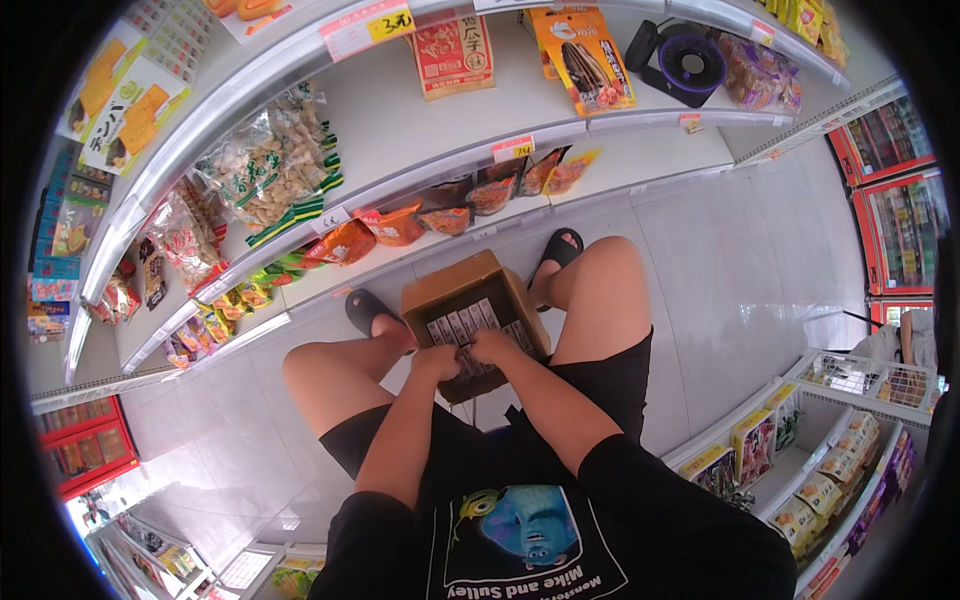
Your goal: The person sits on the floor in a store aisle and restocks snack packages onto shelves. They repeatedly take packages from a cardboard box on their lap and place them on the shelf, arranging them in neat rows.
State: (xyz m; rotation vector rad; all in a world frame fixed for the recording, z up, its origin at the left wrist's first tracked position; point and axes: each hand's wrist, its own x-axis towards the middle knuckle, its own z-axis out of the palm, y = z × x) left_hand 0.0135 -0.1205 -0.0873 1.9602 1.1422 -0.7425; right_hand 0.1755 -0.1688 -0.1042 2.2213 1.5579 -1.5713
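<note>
An open brown cardboard box [457, 279] stands between my bent legs, in front of the shelves. Inside it are rows of small white printed packs [469, 321], standing side by side. My left hand [437, 364] is at the box's left side with its fingers curled down among the packs. Close beside it, my right hand [495, 346] reaches into the middle of the box, also with curled fingers. My fingertips are hidden, so whether either hand grips a pack does not show.
Ahead, curved white shelves carry bagged peanuts [262, 169], an orange snack bag [585, 64], a red-and-kraft seed bag [454, 60] and a black device with a round face [686, 64]. Behind me on the right is another snack shelf [814, 480]. Red-framed coolers [900, 225] stand far right, near another person [911, 337].
</note>
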